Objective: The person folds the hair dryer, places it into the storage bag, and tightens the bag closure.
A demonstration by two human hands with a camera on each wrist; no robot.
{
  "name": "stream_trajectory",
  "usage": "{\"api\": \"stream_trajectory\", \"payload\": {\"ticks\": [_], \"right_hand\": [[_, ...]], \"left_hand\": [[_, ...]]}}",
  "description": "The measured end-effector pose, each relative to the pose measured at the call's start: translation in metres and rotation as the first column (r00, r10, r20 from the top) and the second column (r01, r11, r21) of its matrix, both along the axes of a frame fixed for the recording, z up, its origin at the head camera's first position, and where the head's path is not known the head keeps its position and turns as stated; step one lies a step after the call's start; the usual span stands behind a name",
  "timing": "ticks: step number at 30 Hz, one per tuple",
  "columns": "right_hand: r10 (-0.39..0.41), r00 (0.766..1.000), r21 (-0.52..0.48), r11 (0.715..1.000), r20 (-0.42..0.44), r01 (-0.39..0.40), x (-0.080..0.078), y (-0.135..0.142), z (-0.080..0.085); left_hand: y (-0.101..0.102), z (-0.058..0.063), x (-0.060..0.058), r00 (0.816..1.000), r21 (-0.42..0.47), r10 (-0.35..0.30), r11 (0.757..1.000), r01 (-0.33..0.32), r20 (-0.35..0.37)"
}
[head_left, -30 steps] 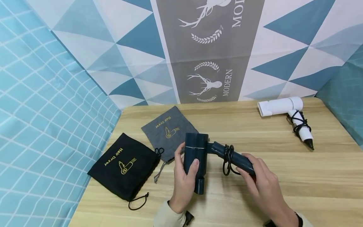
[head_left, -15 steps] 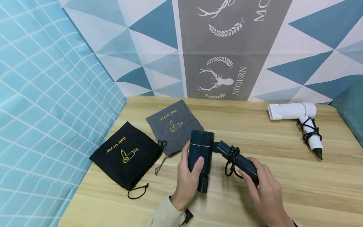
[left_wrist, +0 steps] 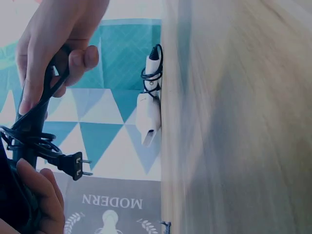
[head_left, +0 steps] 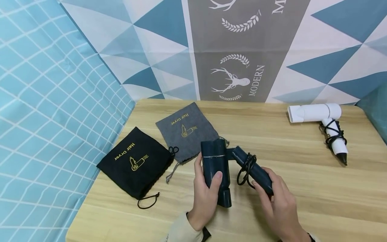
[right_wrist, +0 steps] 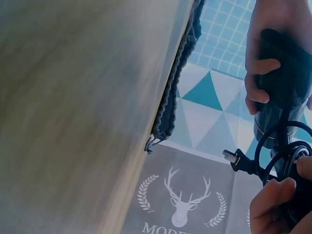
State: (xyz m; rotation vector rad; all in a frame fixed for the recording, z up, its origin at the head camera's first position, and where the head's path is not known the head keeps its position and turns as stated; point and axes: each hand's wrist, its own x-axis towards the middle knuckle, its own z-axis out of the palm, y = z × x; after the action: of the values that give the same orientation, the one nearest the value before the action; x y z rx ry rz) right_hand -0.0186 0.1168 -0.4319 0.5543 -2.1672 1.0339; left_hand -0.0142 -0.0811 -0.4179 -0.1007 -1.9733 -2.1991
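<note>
A dark blue hair dryer (head_left: 215, 168) is held above the table in both hands, its nozzle (head_left: 224, 197) toward the person. My left hand (head_left: 206, 196) grips the barrel, thumb across the near side. The right hand (head_left: 280, 201) holds the end of the handle (head_left: 261, 176), which angles down to the right. A black cord (head_left: 249, 164) is coiled round the handle. Its two-pin plug (left_wrist: 72, 165) sticks out between the hands in the left wrist view. The fingers of the right hand (left_wrist: 58, 53) wrap the handle's end there.
A black drawstring pouch (head_left: 136, 164) and a grey one (head_left: 188, 129) lie flat at the left of the wooden table (head_left: 332, 195), both printed "Hair Dryer". At the back right lies a white hair dryer (head_left: 314, 112) with its cord wound on. Patterned cloth (head_left: 163, 43) hangs behind.
The head view has shifted, moving the table and pouches in frame. The blue dryer has turned slightly in the hands, so its nozzle shows wider and points more to the right. Both grips stay.
</note>
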Motion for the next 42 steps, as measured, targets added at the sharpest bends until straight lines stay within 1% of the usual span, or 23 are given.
{"api": "stream_trajectory", "payload": {"ticks": [3,5,9,12,13,15,16,17,18,19,21,22,23,24,25,27,30,32,34,36,38,40,42], "right_hand": [[0.007,1.0,-0.02,1.0,0.016,-0.007,0.0,0.001,0.003],[0.012,1.0,-0.039,0.999,0.023,-0.011,0.001,0.001,0.005],[0.021,0.998,-0.057,0.998,0.061,-0.018,0.0,0.004,0.007],[0.025,0.995,-0.044,0.999,0.095,-0.021,-0.001,0.005,0.008],[0.033,0.993,-0.047,0.999,0.109,-0.028,0.0,0.006,0.009],[0.06,0.983,-0.086,0.995,0.171,-0.046,0.001,0.006,0.011],[0.091,0.97,-0.125,0.99,0.226,-0.063,0.001,0.006,0.012],[0.133,0.949,-0.173,0.981,0.285,-0.086,0.002,0.007,0.014],[0.183,0.919,-0.225,0.968,0.349,-0.107,0.002,0.007,0.017],[0.24,0.878,-0.282,0.951,0.413,-0.127,0.003,0.008,0.019],[0.354,0.786,-0.379,0.91,0.507,-0.165,0.003,0.01,0.023],[0.408,0.741,-0.418,0.889,0.533,-0.189,0.003,0.011,0.025],[0.452,0.705,-0.443,0.87,0.547,-0.214,0.002,0.013,0.026],[0.488,0.677,-0.463,0.854,0.551,-0.238,0.002,0.015,0.027],[0.518,0.655,-0.477,0.839,0.551,-0.262,0.002,0.016,0.028],[0.553,0.633,-0.49,0.82,0.541,-0.297,0.001,0.019,0.031],[0.579,0.627,-0.496,0.803,0.521,-0.33,-0.002,0.022,0.038],[0.601,0.622,-0.51,0.786,0.502,-0.349,-0.005,0.023,0.045],[0.627,0.602,-0.531,0.766,0.494,-0.362,-0.009,0.023,0.052],[0.666,0.565,-0.558,0.735,0.487,-0.385,-0.012,0.025,0.059],[0.713,0.515,-0.585,0.694,0.477,-0.419,-0.015,0.028,0.066],[0.759,0.466,-0.607,0.647,0.454,-0.463,-0.017,0.031,0.071],[0.792,0.434,-0.61,0.609,0.429,-0.508,-0.018,0.034,0.075]], "left_hand": [[-0.004,0.002,-0.002,0.999,0.024,-0.043,0.999,0.042,0.009],[-0.008,0.004,-0.004,0.997,0.044,-0.075,0.996,0.074,0.029],[-0.015,0.009,-0.01,0.985,0.105,-0.156,0.983,0.148,0.075],[-0.017,0.01,-0.014,0.974,0.12,-0.202,0.974,0.19,0.104],[-0.017,0.01,-0.015,0.972,0.115,-0.206,0.974,0.193,0.111],[-0.017,0.011,-0.017,0.973,0.101,-0.201,0.977,0.19,0.114],[-0.018,0.011,-0.019,0.974,0.096,-0.197,0.978,0.186,0.11],[-0.019,0.011,-0.02,0.976,0.09,-0.192,0.979,0.183,0.103],[-0.02,0.012,-0.021,0.978,0.087,-0.189,0.98,0.181,0.093],[-0.02,0.012,-0.023,0.979,0.082,-0.187,0.98,0.181,0.08],[-0.022,0.013,-0.025,0.979,0.078,-0.196,0.978,0.191,0.057],[-0.022,0.014,-0.025,0.978,0.075,-0.204,0.977,0.2,0.048],[-0.023,0.015,-0.026,0.976,0.071,-0.213,0.975,0.21,0.038],[-0.023,0.016,-0.026,0.974,0.066,-0.223,0.973,0.221,0.028],[-0.023,0.017,-0.027,0.972,0.059,-0.233,0.971,0.231,0.017],[-0.023,0.021,-0.028,0.969,0.04,-0.245,0.969,0.245,-0.012],[-0.023,0.028,-0.033,0.966,0.002,-0.25,0.968,0.25,-0.067],[-0.023,0.033,-0.037,0.961,-0.021,-0.255,0.967,0.254,-0.108],[-0.023,0.039,-0.04,0.955,-0.036,-0.262,0.965,0.26,-0.142],[-0.024,0.045,-0.043,0.946,-0.052,-0.28,0.96,0.275,-0.163],[-0.025,0.052,-0.045,0.937,-0.075,-0.301,0.953,0.292,-0.177],[-0.026,0.059,-0.047,0.929,-0.102,-0.323,0.946,0.309,-0.178],[-0.028,0.065,-0.049,0.921,-0.124,-0.345,0.937,0.327,-0.179]]}}
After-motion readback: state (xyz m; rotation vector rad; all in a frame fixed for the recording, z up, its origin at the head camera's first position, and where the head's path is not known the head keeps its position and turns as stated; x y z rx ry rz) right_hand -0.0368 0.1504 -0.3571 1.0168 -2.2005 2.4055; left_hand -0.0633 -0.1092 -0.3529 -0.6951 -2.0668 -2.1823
